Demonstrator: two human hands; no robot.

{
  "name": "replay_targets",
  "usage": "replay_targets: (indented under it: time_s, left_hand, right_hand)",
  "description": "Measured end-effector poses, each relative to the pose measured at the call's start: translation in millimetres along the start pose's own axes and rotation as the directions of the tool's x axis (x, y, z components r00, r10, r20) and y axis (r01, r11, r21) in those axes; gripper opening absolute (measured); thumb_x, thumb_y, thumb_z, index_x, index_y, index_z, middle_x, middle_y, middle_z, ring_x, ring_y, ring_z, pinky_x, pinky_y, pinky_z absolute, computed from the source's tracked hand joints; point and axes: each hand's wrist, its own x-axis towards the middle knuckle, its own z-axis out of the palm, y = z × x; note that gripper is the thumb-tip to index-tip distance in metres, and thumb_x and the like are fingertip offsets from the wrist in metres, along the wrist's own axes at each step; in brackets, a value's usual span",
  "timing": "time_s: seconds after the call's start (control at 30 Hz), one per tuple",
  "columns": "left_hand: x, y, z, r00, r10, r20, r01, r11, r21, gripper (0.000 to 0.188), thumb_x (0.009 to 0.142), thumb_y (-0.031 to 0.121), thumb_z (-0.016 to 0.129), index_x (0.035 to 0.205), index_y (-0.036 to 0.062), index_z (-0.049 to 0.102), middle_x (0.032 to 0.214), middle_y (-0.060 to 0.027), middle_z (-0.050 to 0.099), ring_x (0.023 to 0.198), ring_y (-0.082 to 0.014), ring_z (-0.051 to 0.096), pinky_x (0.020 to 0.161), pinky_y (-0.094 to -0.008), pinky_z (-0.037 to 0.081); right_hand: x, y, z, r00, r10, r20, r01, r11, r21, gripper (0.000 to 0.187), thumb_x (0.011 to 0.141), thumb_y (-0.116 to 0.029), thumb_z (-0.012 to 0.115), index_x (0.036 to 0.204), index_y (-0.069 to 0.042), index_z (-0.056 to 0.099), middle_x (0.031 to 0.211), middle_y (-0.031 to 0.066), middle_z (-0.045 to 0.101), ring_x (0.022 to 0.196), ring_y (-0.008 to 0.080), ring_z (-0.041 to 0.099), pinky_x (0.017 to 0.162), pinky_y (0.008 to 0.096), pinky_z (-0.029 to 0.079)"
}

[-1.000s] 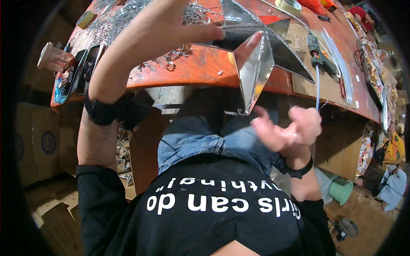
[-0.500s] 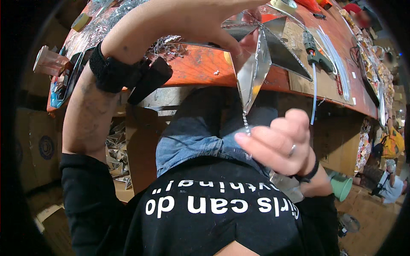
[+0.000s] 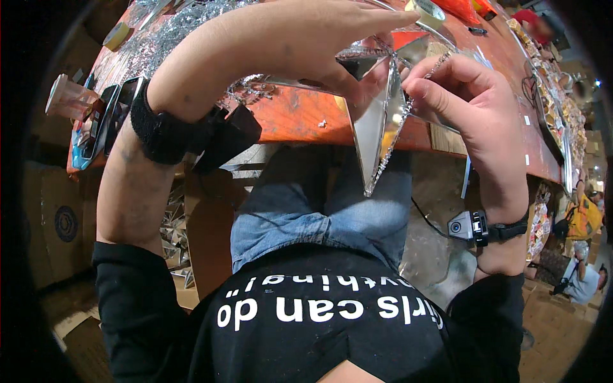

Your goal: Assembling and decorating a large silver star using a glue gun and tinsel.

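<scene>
A silver mirrored star (image 3: pixel 367 137) hangs over the table's front edge with one long point facing down toward my lap. My left hand (image 3: pixel 345 54) is closed on its upper part, thumb on the near side; the other fingers are mostly hidden. Along the right edge of the down-facing point runs a thin silver tinsel strand (image 3: pixel 385 159), which reaches the tip. Just right of the star's middle, my right hand (image 3: pixel 463 96) pinches that strand between thumb and forefinger, and a loose end sticks up above the fingers.
On the orange table (image 3: pixel 294 118) lie a silver tinsel heap (image 3: pixel 169 41), tape rolls (image 3: pixel 117 36), phones (image 3: pixel 121 112) and a clear plastic cup (image 3: pixel 69 96). Below left, several stars (image 3: pixel 175 236) fill a cardboard box. A person (image 3: pixel 582 281) is at the far right.
My right hand has moved up from below the star's lower tip to beside its middle, bringing the tinsel strand along the right edge. My left hand still holds the star.
</scene>
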Motion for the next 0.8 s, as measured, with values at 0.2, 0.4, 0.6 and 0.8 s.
replay_targets:
  time_s: [0.2, 0.4, 0.6, 0.8]
  left_hand:
    - [-5, 19, -18, 0.992, -0.083, 0.097, 0.095, 0.988, -0.125, 0.104, 0.082, 0.032, 0.076, 0.155, -0.0025, 0.009, 0.138, -0.0283, 0.050, 0.127, -0.0368, 0.050, 0.106, -0.0487, 0.039]
    - [13, 37, -31, 0.847, -0.397, 0.354, 0.372, 0.918, 0.139, 0.098, 0.085, 0.017, 0.073, 0.155, -0.0004, 0.006, 0.134, -0.0253, 0.054, 0.118, -0.0351, 0.055, 0.102, -0.0485, 0.042]
    - [-5, 47, -31, 0.957, -0.232, 0.172, 0.237, 0.972, -0.009, 0.097, 0.086, 0.019, 0.072, 0.155, -0.0005, 0.006, 0.134, -0.0260, 0.054, 0.116, -0.0365, 0.056, 0.100, -0.0467, 0.044]
    - [-6, 37, -23, 0.982, -0.151, 0.112, 0.157, 0.986, -0.048, 0.102, 0.084, 0.035, 0.074, 0.155, -0.0002, 0.010, 0.136, -0.0266, 0.052, 0.119, -0.0370, 0.055, 0.100, -0.0459, 0.044]
  right_hand:
    - [4, -1, -6, 0.999, 0.010, 0.042, -0.010, 1.000, -0.007, 0.012, 0.091, -0.013, 0.069, 0.091, -0.003, 0.063, 0.092, -0.0004, 0.063, 0.085, 0.0059, 0.058, 0.076, 0.0205, 0.045]
    - [-3, -13, -4, 0.999, 0.019, 0.044, -0.014, 0.994, -0.112, 0.013, 0.092, -0.014, 0.068, 0.092, -0.002, 0.062, 0.088, -0.0016, 0.060, 0.084, 0.0063, 0.056, 0.078, 0.0216, 0.043]
    - [-8, -7, -1, 0.990, -0.137, -0.033, 0.124, 0.958, -0.259, 0.014, 0.093, -0.014, 0.067, 0.094, 0.000, 0.065, 0.087, 0.0007, 0.062, 0.080, 0.0080, 0.056, 0.075, 0.0215, 0.043]
    - [-8, -5, 5, 0.966, -0.252, -0.061, 0.237, 0.953, -0.187, 0.017, 0.092, -0.018, 0.069, 0.092, -0.001, 0.067, 0.086, 0.0021, 0.064, 0.068, 0.0042, 0.050, 0.060, 0.0181, 0.037]
